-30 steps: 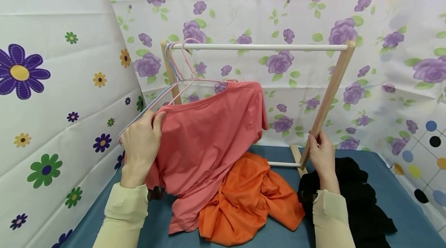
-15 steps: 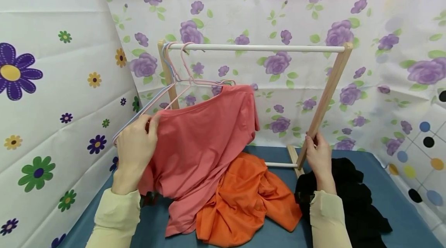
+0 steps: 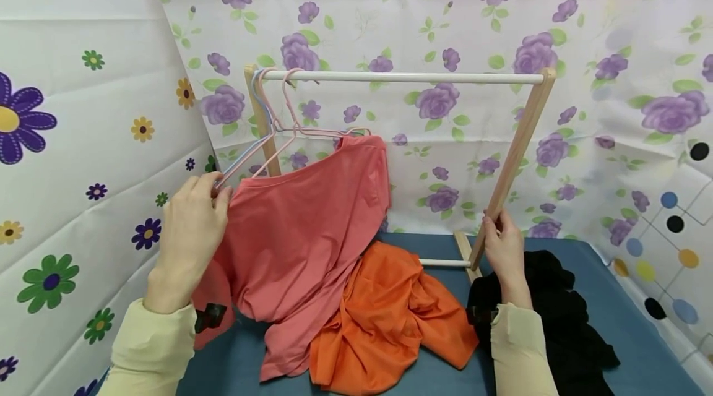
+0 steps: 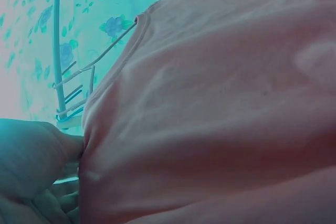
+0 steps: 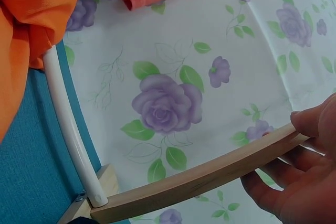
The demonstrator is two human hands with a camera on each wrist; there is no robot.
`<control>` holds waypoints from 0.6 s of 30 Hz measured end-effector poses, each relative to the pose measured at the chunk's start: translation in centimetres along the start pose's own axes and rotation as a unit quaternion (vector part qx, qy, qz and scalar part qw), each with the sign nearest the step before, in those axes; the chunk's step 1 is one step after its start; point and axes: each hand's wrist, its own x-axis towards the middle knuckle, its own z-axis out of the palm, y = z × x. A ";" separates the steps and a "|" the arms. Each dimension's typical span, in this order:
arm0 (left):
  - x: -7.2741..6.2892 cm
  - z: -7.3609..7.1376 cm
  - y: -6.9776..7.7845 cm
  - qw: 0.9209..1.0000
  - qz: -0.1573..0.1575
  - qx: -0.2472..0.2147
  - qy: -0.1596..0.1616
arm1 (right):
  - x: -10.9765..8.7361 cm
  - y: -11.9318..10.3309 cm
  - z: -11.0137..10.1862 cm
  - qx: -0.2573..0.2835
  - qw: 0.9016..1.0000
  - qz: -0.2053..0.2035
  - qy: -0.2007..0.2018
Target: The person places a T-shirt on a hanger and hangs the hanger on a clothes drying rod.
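Observation:
A coral pink T-shirt [image 3: 303, 216] hangs slanted from a pink hanger [image 3: 274, 156] on the white top rod [image 3: 406, 77] of a clothes rack. My left hand [image 3: 186, 235] pinches the shirt's near shoulder by the neckline, at the hanger's lower end. In the left wrist view the thumb presses the shirt's edge [image 4: 89, 140] and the other fingers are partly hidden behind the cloth. Another pink hanger and a blue one hang beside it at the rod's left end. My right hand [image 3: 504, 247] grips the rack's right wooden upright [image 3: 514, 148], fingers wrapped round it low down.
An orange garment [image 3: 390, 322] lies crumpled on the blue table [image 3: 239, 352], below the T-shirt and over the rack's bottom rod [image 3: 445, 263]. A black garment [image 3: 562, 322] is heaped at the right, beneath my right forearm. Flowered sheets [image 3: 356, 25] wall the back and sides.
My left hand has moved left and slightly down, drawing the T-shirt's near shoulder with it; the far shoulder also shifted left. The right hand keeps its grip on the upright.

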 end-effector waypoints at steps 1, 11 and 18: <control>0.1 -0.1 0.0 1.000 -0.001 0.005 -0.008 | 0.0 0.0 0.0 0.000 1.000 0.001 -0.001; 0.6 -0.2 -0.4 0.998 -0.023 0.033 -0.046 | 0.1 0.2 -0.1 0.004 1.000 -0.002 0.000; 0.9 -0.6 -0.5 0.993 -0.025 0.084 -0.078 | 0.1 0.2 -0.1 0.003 1.000 0.001 -0.004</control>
